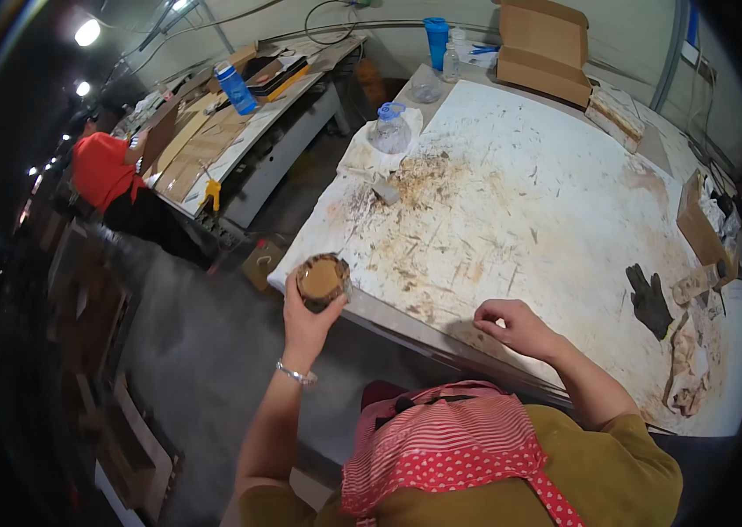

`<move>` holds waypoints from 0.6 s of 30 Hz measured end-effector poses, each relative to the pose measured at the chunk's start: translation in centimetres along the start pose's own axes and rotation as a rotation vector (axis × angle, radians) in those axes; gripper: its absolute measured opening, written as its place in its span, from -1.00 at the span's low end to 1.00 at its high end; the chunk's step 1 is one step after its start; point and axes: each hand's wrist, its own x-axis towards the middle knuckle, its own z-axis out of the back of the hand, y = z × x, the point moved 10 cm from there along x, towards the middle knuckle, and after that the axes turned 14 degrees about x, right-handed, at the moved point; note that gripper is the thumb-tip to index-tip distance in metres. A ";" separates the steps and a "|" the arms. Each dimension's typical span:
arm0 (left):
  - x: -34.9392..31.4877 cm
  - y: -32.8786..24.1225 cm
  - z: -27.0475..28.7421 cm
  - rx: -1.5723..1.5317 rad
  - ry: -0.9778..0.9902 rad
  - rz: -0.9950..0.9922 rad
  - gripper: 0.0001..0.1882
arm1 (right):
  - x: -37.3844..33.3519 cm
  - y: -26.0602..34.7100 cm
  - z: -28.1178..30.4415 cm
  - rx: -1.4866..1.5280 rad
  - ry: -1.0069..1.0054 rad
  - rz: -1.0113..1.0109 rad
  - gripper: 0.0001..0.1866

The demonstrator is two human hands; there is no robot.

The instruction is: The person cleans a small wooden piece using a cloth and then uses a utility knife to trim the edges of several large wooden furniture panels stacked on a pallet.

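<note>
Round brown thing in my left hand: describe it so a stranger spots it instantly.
Find the big white worktable and go to its near left corner. Your left hand there holds a round piece with a tan face and dark, uneven rim. Unlike the clear, blue-topped jug beyond, it is brown and held.

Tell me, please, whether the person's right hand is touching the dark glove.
Apart. The head view shows plainly a stretch of stained white covering between the right hand and the dark glove, which lies farther to the right.
</note>
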 end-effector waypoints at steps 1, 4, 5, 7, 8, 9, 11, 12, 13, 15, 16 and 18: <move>1.3 0.4 -0.3 -0.037 0.023 0.018 -0.27 | -0.1 -0.3 0.4 0.007 -0.055 -0.047 -0.86; 9.5 3.5 -1.7 -0.039 0.020 -0.051 -0.29 | 4.0 -0.7 3.2 -0.022 -0.171 -0.082 -0.86; 11.8 5.5 -2.0 -0.003 0.027 -0.089 -0.27 | 5.4 -0.6 3.1 -0.036 -0.206 -0.089 -0.86; 15.2 9.0 -3.7 0.037 0.060 -0.115 -0.27 | 8.2 -0.2 2.7 -0.040 -0.236 -0.144 -0.85; 16.6 10.3 -4.4 0.089 0.065 -0.140 -0.26 | 9.8 0.3 2.4 -0.023 -0.251 -0.140 -0.85; 18.0 11.5 -5.3 0.075 0.078 -0.144 -0.26 | 11.6 0.8 2.5 -0.008 -0.266 -0.134 -0.84; 20.1 12.6 -7.5 0.130 0.139 -0.178 -0.25 | 15.3 1.2 2.4 -0.005 -0.298 -0.140 -0.84; 20.9 13.0 -8.5 0.101 0.157 -0.179 -0.25 | 17.4 1.9 2.6 -0.017 -0.329 -0.093 -0.84; 21.5 12.8 -9.3 0.087 0.179 -0.187 -0.25 | 19.2 2.5 2.7 -0.028 -0.365 -0.051 -0.83; 22.3 12.8 -10.7 0.020 0.272 -0.155 -0.26 | 23.0 2.9 2.5 -0.031 -0.391 -0.061 -0.82; 22.7 13.3 -11.1 0.024 0.288 -0.157 -0.26 | 24.9 3.3 2.3 -0.035 -0.394 -0.048 -0.81; 23.0 16.5 -12.6 -0.047 0.301 -0.142 -0.25 | 28.5 3.5 1.6 -0.086 -0.378 -0.085 -0.78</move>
